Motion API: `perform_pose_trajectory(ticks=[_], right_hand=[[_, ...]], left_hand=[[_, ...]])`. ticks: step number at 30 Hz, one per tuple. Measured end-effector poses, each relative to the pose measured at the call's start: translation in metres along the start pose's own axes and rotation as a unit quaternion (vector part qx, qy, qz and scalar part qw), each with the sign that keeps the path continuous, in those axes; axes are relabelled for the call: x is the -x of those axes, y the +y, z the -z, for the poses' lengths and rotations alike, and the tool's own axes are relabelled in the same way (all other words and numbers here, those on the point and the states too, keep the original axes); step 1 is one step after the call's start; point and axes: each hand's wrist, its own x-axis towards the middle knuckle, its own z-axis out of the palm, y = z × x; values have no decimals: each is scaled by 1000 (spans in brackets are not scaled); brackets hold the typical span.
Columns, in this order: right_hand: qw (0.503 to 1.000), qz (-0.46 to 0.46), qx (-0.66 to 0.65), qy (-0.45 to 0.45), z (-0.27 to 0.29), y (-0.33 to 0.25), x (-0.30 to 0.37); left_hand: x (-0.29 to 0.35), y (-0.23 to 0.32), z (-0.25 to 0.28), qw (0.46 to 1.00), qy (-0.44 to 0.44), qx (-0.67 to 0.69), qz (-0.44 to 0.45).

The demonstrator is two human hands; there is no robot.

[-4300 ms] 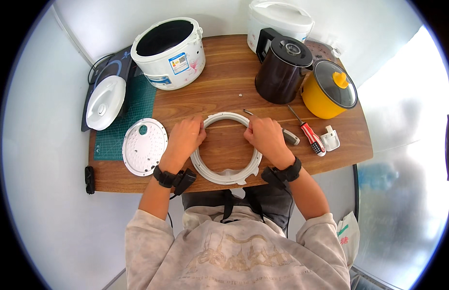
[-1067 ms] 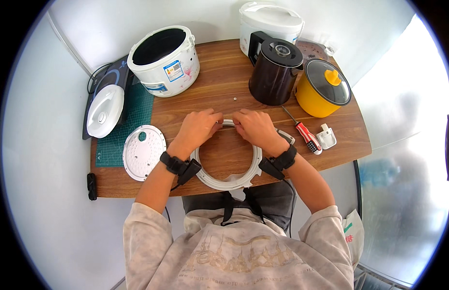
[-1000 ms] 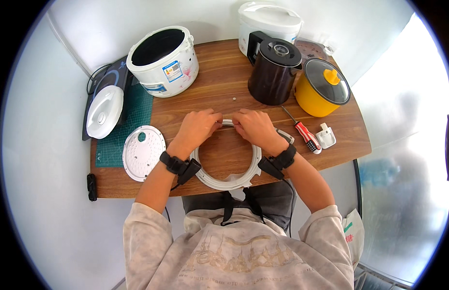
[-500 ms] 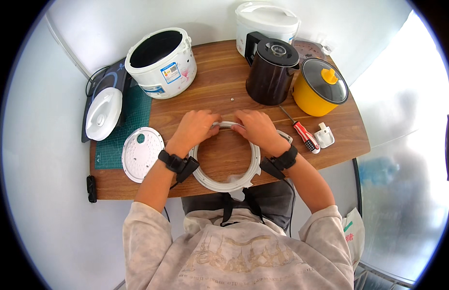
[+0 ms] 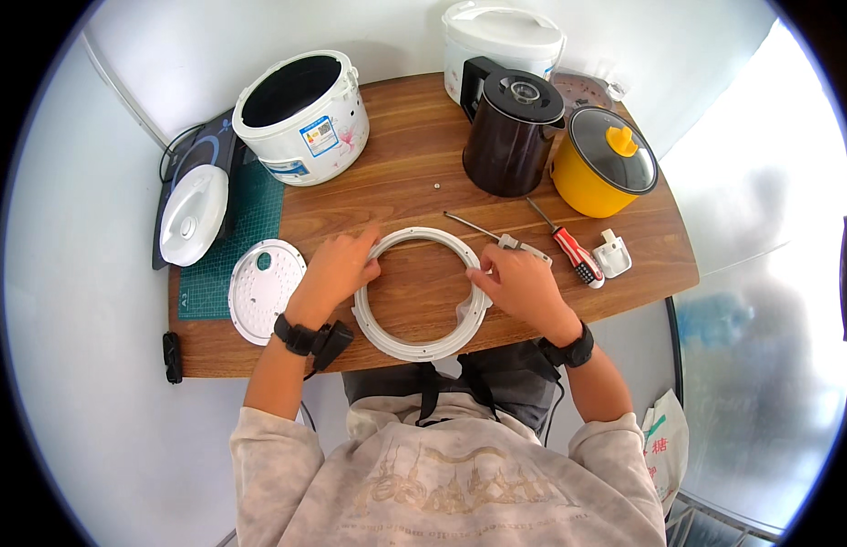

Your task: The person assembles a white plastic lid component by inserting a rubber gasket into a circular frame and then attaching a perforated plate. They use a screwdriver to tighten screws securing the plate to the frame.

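Note:
A white plastic ring (image 5: 413, 351) lies at the table's near edge, in front of my body. My left hand (image 5: 337, 271) grips its upper left rim, thumb and fingers closed about the edge. At the right rim, my right hand (image 5: 522, 284) pinches the ring with the thumb toward its inner side. A small translucent piece (image 5: 464, 310) shows inside the rim there. Just beyond my right hand lies a screwdriver with a grey handle (image 5: 526, 248). Left of my left hand rests a round white perforated plate (image 5: 259, 305) with one larger hole.
A white rice cooker body (image 5: 305, 150) stands open at the back left, near a white lid (image 5: 194, 219) and green mat (image 5: 232, 292). Back right: a dark kettle (image 5: 510, 150), yellow pot (image 5: 588, 187), white cooker (image 5: 506, 41). Nearby are a red-black screwdriver (image 5: 578, 255) and white part (image 5: 613, 255).
The ring has turned counterclockwise, its translucent piece moving from the near side to the right. My hands have moved apart from its far rim to its sides, exposing the grey-handled screwdriver.

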Motion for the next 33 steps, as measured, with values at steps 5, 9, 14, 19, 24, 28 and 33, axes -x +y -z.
perform_pose_trajectory(ticks=[5, 9, 14, 19, 24, 28, 33], right_hand=[[999, 12, -10, -41, -13, -6, 13], [998, 0, -6, -67, -17, -13, 17], [999, 7, -25, -48, -11, -24, 24], [999, 28, -36, 15, -25, -18, 26], [999, 15, 37, 37, -35, -23, 21], [998, 11, 58, 25, -32, -27, 15], [998, 36, 27, 33, -26, -27, 11]], left_hand=[[20, -1, 4, 998, -20, 51, 44], [28, 5, 6, 993, -20, 78, 81], [41, 4, 0, 990, -4, 99, 103], [47, 19, 10, 966, -43, 181, 178], [58, 26, 13, 956, -69, 208, 195], [68, 25, 7, 959, -81, 202, 183], [75, 31, 12, 955, -100, 210, 185]])
